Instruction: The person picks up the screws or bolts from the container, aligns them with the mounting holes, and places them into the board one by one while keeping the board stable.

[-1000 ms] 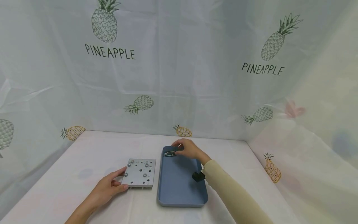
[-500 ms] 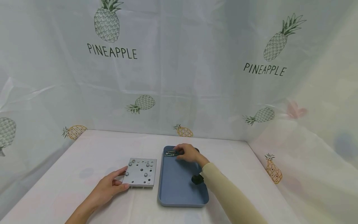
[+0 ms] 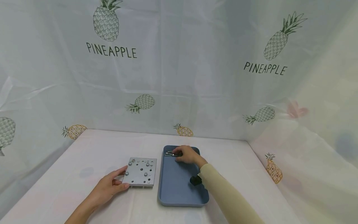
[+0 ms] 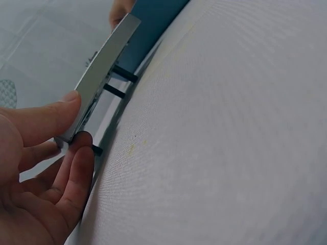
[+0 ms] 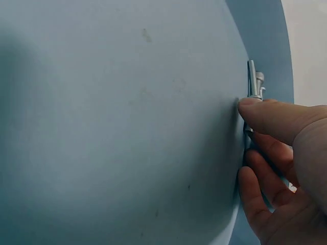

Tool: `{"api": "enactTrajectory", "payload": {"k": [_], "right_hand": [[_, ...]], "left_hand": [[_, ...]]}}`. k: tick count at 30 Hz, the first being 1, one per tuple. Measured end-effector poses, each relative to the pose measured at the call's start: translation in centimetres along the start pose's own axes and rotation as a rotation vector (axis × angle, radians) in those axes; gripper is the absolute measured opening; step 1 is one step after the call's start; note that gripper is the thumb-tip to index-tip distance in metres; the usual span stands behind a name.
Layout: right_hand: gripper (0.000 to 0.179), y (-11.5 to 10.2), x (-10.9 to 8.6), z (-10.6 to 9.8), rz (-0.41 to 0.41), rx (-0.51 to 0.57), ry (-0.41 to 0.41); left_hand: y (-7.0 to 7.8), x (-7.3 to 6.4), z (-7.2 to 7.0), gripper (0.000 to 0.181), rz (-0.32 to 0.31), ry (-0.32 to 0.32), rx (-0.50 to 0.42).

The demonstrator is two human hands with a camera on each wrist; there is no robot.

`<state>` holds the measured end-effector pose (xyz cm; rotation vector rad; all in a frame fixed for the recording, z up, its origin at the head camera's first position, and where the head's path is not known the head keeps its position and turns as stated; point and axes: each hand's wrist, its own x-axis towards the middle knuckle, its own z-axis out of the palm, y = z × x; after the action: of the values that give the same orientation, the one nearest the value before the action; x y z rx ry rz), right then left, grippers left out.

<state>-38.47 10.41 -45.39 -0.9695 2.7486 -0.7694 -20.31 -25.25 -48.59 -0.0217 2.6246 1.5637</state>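
Observation:
My left hand (image 3: 110, 187) grips the left edge of a square metal plate (image 3: 136, 176), thumb near its front corner. The plate has several holes, and bolt heads sit in some of them. In the left wrist view, dark posts (image 4: 114, 91) stick out below the plate (image 4: 97, 76). My right hand (image 3: 188, 154) is down in the blue tray (image 3: 179, 183), at the loose metal bolts (image 3: 168, 153) by its far left corner. In the right wrist view, the thumb overlaps the bolts (image 5: 254, 79), with other fingers curled beyond; I cannot tell whether one is pinched.
Tray and plate lie side by side on a white cloth-covered table (image 3: 92, 155). A pineapple-print sheet (image 3: 179, 62) hangs behind and at the sides. A dark object (image 3: 195, 180) sits at the right wrist, above the tray.
My right hand has come down and slightly nearer, its fingers closer around the loose bolts. My left hand keeps its grip on the plate.

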Motion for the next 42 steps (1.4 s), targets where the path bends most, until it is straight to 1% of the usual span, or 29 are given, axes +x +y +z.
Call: {"api": "enactTrajectory", "payload": {"k": [10,18,28,35,42], "right_hand": [[0.017,-0.4,0.1,0.2,0.031,-0.018,0.016],[0.012,-0.6,0.3,0.4,0.06,-0.052,0.031],[0.01,-0.4,0.3,0.4,0.022,-0.096,0.033],[0.01,-0.6,-0.1,-0.2,0.004,-0.061,0.054],[0.009,-0.9,-0.3,-0.6,0.023,-0.002,0.079]], "left_hand": [[-0.1,0.0,0.0,0.088,-0.007,-0.003,-0.005],[0.2,-0.1,-0.1,0.088,0.004,-0.004,-0.017],[-0.1,0.0,0.0,0.088,-0.002,0.002,-0.008],[0.1,0.0,0.0,0.088,-0.004,0.005,-0.011],[0.1,-0.1,0.0,0.088,0.002,0.0,-0.025]]}}
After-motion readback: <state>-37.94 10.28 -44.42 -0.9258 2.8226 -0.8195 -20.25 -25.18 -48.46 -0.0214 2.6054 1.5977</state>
